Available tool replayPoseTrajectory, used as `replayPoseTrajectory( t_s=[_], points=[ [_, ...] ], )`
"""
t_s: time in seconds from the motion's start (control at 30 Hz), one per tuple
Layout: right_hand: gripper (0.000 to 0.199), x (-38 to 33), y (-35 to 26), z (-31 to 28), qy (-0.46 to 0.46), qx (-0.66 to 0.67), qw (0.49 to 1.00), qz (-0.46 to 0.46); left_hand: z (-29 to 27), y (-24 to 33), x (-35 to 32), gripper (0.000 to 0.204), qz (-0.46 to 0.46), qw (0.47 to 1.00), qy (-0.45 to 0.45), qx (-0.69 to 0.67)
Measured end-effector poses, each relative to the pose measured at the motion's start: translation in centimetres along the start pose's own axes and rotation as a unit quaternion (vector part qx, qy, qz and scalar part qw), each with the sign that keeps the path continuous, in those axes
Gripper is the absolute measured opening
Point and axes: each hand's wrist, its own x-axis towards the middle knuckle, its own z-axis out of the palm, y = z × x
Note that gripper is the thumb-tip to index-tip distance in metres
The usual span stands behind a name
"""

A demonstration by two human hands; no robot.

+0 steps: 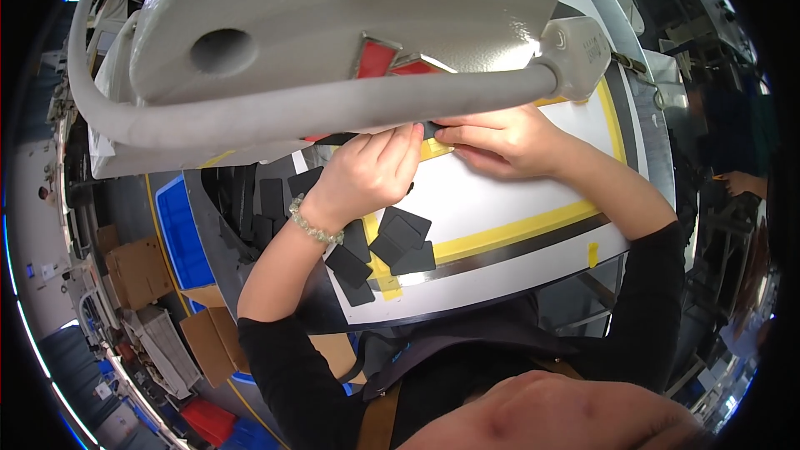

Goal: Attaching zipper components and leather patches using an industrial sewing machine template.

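My left hand, with a beaded bracelet at its wrist, is closed with its fingertips on a small dark flat piece. From the other side my right hand pinches the same piece. Part of it is hidden by the fingers and the grey tube above. Just below the hands a strip of yellow tape lies on the white work surface. Several black flat rectangular pieces lie loose and overlapping near my left wrist, some on the white sheet and others further left.
A large light-grey machine head overhangs the work, with a thick grey tube crossing close above my hands. Yellow tape borders the white surface. A blue bin and cardboard boxes stand left; another person's hand shows far right.
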Motion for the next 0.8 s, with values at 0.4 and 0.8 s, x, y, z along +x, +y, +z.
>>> replayPoseTrajectory(
  t_s=[0.4,0.8],
  points=[
    [0.022,-0.4,0.0,0.4,-0.034,-0.023,0.999,-0.009,0.0,-0.1,-0.1,0.023,-0.016,0.999,0.002,-0.041],
    [0.014,-0.7,0.2,-0.7,0.040,0.052,0.993,0.097,-0.2,0.0,0.1,0.023,-0.021,0.999,0.006,-0.044]
  ],
)
